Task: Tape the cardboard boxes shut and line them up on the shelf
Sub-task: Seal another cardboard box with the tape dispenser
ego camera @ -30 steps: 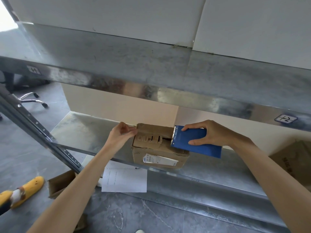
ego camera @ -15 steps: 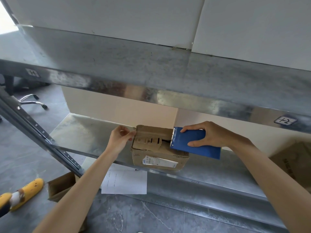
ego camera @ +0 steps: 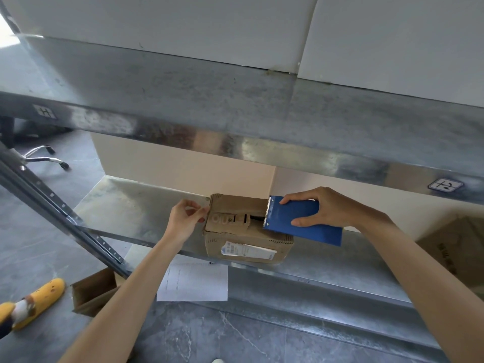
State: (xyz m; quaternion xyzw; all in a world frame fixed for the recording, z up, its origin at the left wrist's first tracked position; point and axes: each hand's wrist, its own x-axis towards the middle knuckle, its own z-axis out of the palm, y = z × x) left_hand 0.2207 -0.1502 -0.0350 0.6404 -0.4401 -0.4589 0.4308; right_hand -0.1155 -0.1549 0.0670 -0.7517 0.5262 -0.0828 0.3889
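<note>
Cardboard box (ego camera: 246,239), parked at the front lip of the lower shelf (ego camera: 125,205), top flaps folded but a gap showing. Pinching its top-left corner with the left hand (ego camera: 183,224), gripping a blue tape dispenser (ego camera: 301,221) in the right hand (ego camera: 332,208), teeth on the lid. Looks light, stiffish, crushable, so probably best held by the side walls.

Box (ego camera: 246,231) on shelf (ego camera: 131,205); dispenser (ego camera: 301,221) atop box's right end.
</note>
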